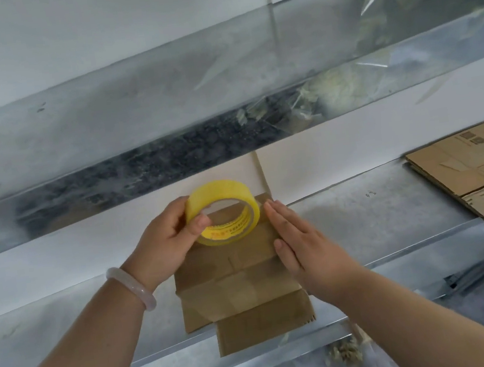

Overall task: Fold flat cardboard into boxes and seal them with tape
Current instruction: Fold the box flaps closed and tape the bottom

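Sealing step, looks like: L hand point(165, 240) is gripping the tape roll point(217, 191) at the far end of the box point(235, 280); R hand point(302, 246) is pressing flat, fingers straight, on the box, which is sitting on the shelf point(363, 213). Next prob needing tape drawn straight along the seam.

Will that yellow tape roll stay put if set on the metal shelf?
On edge it would probably roll: the tape roll is a round ring, the shelf looks smooth. Likely light: the left hand holds it by thumb and fingers.
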Demonstrator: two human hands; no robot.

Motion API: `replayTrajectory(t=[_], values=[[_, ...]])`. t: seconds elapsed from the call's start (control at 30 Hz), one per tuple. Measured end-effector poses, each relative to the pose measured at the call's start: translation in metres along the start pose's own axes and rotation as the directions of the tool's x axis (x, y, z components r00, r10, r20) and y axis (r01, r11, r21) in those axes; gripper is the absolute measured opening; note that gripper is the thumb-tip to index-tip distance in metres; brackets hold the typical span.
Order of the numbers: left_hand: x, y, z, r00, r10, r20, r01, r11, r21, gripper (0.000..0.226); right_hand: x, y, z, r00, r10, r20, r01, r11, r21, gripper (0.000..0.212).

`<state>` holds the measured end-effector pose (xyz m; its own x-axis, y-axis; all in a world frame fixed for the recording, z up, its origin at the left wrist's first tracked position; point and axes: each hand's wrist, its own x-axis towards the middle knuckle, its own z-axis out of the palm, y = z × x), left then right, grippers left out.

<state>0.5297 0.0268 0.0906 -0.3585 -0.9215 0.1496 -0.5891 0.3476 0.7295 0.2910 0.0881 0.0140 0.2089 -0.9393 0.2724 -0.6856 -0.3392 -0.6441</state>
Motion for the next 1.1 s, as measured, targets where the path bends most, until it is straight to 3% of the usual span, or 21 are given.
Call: replayTrajectory(t=[0.13, 0.37, 0.5, 0.6, 0.8, 0.9, 1.1], values=[[-0.007, -0.003, -0.010, 0.996, 0.056, -0.070, -0.055, 0.998, 0.022, 0.029, 0.001, -0.002, -0.002, 1.000, -0.015, 0.007, 0.016, 0.999, -0.038, 0.063], [-0.011, 0.002, -0.034, 0.986, 0.161, -0.031, -0.150, 0.961, 0.231, 0.043, 0.003, -0.004, -0.003, 1.000, -0.021, 0.004, 0.021, 0.996, -0.083, 0.062], [-0.015, 0.002, -0.055, 0.976, 0.216, -0.007, -0.201, 0.918, 0.343, 0.069, 0.004, -0.006, -0.006, 0.999, -0.008, 0.039, 0.013, 0.991, -0.133, 0.065], [-0.020, -0.002, -0.068, 0.970, 0.239, 0.049, -0.237, 0.872, 0.428, 0.065, 0.004, -0.008, -0.006, 0.999, 0.001, 0.043, 0.005, 0.989, -0.146, 0.067], [-0.032, -0.018, -0.079, 0.991, 0.075, 0.111, -0.127, 0.790, 0.600, 0.060, 0.004, -0.007, -0.009, 0.999, 0.018, 0.037, -0.011, 0.983, -0.185, 0.068], [-0.046, -0.032, -0.073, 0.998, 0.023, 0.060, -0.052, 0.840, 0.540, 0.052, 0.004, -0.008, -0.008, 0.998, 0.028, 0.064, -0.014, 0.979, -0.203, 0.070], [-0.052, -0.045, -0.073, 0.999, 0.024, 0.042, -0.042, 0.855, 0.516, 0.052, 0.005, -0.009, -0.007, 0.996, 0.046, 0.070, -0.031, 0.979, -0.201, 0.069]])
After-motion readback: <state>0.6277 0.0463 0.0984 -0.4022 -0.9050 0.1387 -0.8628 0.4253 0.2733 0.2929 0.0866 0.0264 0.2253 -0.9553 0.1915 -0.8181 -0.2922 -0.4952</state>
